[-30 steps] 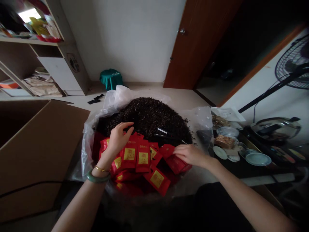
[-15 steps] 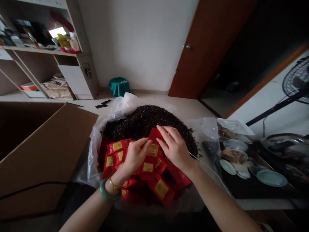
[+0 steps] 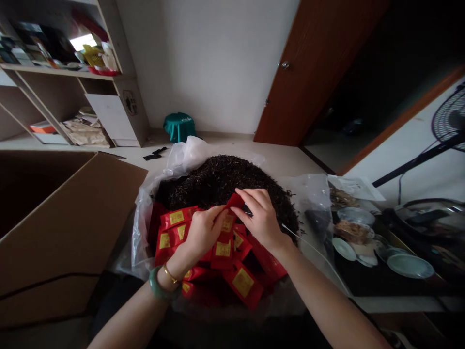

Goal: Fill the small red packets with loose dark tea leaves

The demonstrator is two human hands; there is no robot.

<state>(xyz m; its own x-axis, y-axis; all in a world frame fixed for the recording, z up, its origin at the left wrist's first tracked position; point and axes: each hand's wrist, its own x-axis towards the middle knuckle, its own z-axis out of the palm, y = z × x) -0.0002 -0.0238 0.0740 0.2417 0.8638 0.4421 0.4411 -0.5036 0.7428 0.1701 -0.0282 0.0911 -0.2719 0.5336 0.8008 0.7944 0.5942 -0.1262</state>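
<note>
Between both hands is a small red packet (image 3: 227, 224) with a gold label, its upper end pinched. My left hand (image 3: 207, 228), with a green bangle and a gold bracelet at the wrist, grips the packet's left side. The fingers of my right hand (image 3: 259, 213) are closed on its top right corner. Below the hands lie several more red packets (image 3: 243, 283) with gold labels. Behind them a heap of dark loose tea leaves (image 3: 232, 169) fills a clear plastic bag (image 3: 140, 232). My fingers hide part of the held packet.
A large cardboard box (image 3: 109, 203) stands open at the left. On the right, a dark tray (image 3: 363, 283) bears lidded bowls and dishes. A thin white cable (image 3: 316, 249) runs beside my right forearm. A fan (image 3: 450, 116) and a wooden door (image 3: 308, 72) are farther off.
The top of the held packet has tipped and now looks folded over, showing less of its face. Both hands keep their hold, with only slight finger movement. The view has shifted slightly.
</note>
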